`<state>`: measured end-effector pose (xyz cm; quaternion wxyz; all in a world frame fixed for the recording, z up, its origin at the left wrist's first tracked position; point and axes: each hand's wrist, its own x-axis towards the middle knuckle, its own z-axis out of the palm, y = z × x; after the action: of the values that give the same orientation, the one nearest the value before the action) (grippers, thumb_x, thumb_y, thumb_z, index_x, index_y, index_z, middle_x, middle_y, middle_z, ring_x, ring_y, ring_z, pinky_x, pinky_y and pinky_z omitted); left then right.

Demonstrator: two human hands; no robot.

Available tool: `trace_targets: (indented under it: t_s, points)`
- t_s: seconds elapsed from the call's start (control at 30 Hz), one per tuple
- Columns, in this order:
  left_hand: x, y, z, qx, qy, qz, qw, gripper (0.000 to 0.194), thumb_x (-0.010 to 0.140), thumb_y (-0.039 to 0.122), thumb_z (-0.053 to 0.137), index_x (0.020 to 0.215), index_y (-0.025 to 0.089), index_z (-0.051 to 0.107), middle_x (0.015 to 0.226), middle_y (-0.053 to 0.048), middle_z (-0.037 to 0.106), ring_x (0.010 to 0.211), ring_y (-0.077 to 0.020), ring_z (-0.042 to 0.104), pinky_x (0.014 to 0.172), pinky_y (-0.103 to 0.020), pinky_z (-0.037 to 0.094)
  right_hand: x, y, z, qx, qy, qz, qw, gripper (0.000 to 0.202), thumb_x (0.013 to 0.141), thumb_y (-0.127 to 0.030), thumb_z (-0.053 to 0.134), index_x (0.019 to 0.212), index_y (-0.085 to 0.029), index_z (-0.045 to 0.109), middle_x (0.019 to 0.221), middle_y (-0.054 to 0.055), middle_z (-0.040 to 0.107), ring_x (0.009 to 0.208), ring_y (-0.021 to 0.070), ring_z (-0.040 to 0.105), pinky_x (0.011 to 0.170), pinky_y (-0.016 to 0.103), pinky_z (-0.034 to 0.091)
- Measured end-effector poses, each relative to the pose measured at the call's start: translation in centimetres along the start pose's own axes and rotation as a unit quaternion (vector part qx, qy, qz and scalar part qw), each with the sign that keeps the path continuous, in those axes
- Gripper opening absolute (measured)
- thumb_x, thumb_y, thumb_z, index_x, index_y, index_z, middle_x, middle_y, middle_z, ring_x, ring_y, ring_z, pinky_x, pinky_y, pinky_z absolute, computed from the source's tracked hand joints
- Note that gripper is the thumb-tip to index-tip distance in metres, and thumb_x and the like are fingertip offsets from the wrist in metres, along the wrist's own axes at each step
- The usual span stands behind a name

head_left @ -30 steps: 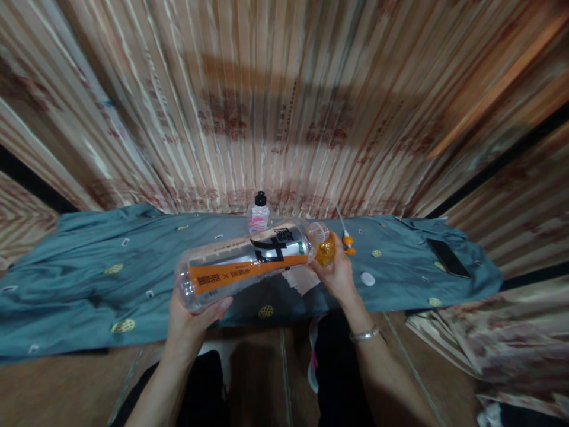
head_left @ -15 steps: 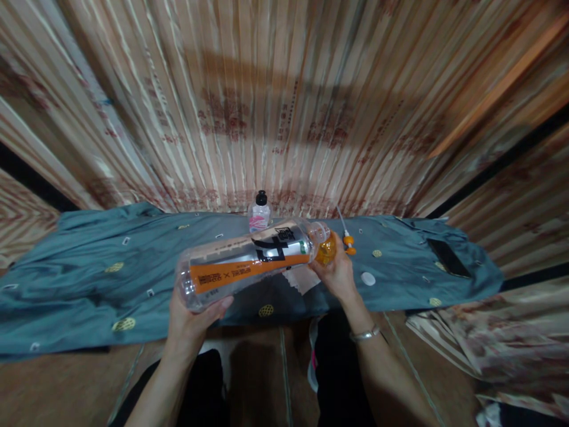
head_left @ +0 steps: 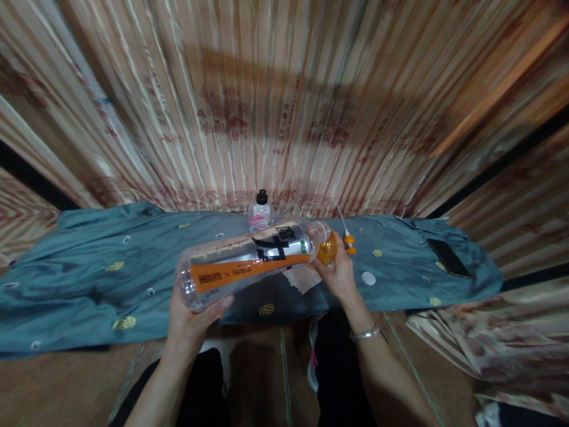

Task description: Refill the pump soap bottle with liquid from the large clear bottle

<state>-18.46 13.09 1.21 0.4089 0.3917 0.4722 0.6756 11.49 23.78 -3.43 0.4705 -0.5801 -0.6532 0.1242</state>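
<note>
Head view: the left hand is curled round the base of a big clear bottle, held sideways over the cloth-covered desk. Its neck meets a small orange bottle that the right hand grips. The step looks like pouring between them; the next move seems to call for aligned mouths and a slow, steady tilt.

Amber container partly hidden by right fingers, small print on clear bottle blurred
</note>
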Motion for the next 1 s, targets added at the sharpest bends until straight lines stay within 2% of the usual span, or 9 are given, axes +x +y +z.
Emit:
trace_targets:
  t_s: [0.13, 0.3, 0.43, 0.57, 0.73, 0.9, 1.0]
  points:
    - [-0.2, 0.1, 0.2, -0.011, 0.018, -0.011, 1.0, 0.061, 0.059, 0.037, 0.105, 0.101, 0.021, 0.064, 0.067, 0.007, 0.064, 0.049, -0.0113, 0.055, 0.043, -0.023, 0.048, -0.1, 0.1, 0.0, -0.009, -0.001, -0.002, 1.0, 0.103, 0.084, -0.078, 0.078, 0.16, -0.013, 0.053, 0.15, 0.026, 0.072, 0.136, 0.0428, 0.073, 0.114, 0.061, 0.06]
    - [-0.1, 0.0, 0.2, -0.01, 0.01, -0.006, 1.0, 0.061, 0.055, 0.037, 0.107, 0.093, 0.022, 0.063, 0.068, 0.006, 0.065, 0.048, -0.0123, 0.055, 0.041, -0.025, 0.048, 0.0, 0.1, 0.1, -0.008, 0.001, 0.0, 1.0, 0.102, 0.084, -0.078, 0.079, 0.159, -0.014, 0.054, 0.149, 0.026, 0.073, 0.135, 0.043, 0.074, 0.112, 0.06, 0.062]
    - [0.1, -0.2, -0.1, -0.005, 0.016, 0.002, 1.0, 0.057, 0.058, 0.036, 0.106, 0.094, 0.022, 0.064, 0.068, 0.006, 0.065, 0.049, -0.0124, 0.055, 0.042, -0.025, 0.048, 0.0, 0.1, 0.1, -0.006, 0.005, -0.006, 1.0, 0.1, 0.085, -0.078, 0.078, 0.159, -0.014, 0.055, 0.148, 0.025, 0.074, 0.134, 0.0429, 0.074, 0.111, 0.06, 0.062]
    - [0.1, -0.1, -0.2, 0.01, -0.003, -0.004, 1.0, 0.059, 0.057, 0.038, 0.105, 0.096, 0.021, 0.064, 0.064, 0.006, 0.065, 0.046, -0.0137, 0.056, 0.041, -0.026, 0.048, 0.0, 0.2, 0.1, -0.007, 0.003, -0.004, 1.0, 0.103, 0.084, -0.079, 0.077, 0.159, -0.012, 0.053, 0.149, 0.027, 0.073, 0.135, 0.044, 0.074, 0.113, 0.062, 0.061]
    - [-0.3, 0.1, 0.2, -0.006, 0.026, -0.008, 1.0, 0.058, 0.059, 0.035, 0.104, 0.1, 0.021, 0.067, 0.069, 0.006, 0.067, 0.05, -0.0109, 0.056, 0.044, -0.022, 0.048, 0.0, 0.2, 0.1, -0.014, 0.0, 0.003, 1.0, 0.102, 0.084, -0.078, 0.078, 0.159, -0.013, 0.053, 0.151, 0.027, 0.072, 0.137, 0.0441, 0.073, 0.115, 0.062, 0.06]
    - [0.4, -0.8, -0.7, 0.005, -0.007, 0.008, 1.0, 0.06, 0.055, 0.037, 0.105, 0.099, 0.022, 0.067, 0.067, 0.005, 0.067, 0.046, -0.0135, 0.056, 0.039, -0.025, 0.046, 0.1, 0.2, 0.0, -0.008, -0.006, -0.006, 1.0, 0.097, 0.085, -0.072, 0.081, 0.159, -0.015, 0.053, 0.152, 0.026, 0.071, 0.136, 0.043, 0.073, 0.114, 0.062, 0.06]
    - [0.5, -0.9, -0.8, -0.001, -0.008, 0.009, 1.0, 0.061, 0.056, 0.035, 0.106, 0.1, 0.023, 0.066, 0.067, 0.005, 0.066, 0.047, -0.0126, 0.055, 0.04, -0.024, 0.046, 0.0, 0.3, 0.0, -0.007, -0.005, 0.0, 1.0, 0.099, 0.084, -0.071, 0.082, 0.159, -0.014, 0.053, 0.151, 0.026, 0.071, 0.136, 0.0436, 0.073, 0.114, 0.063, 0.06]
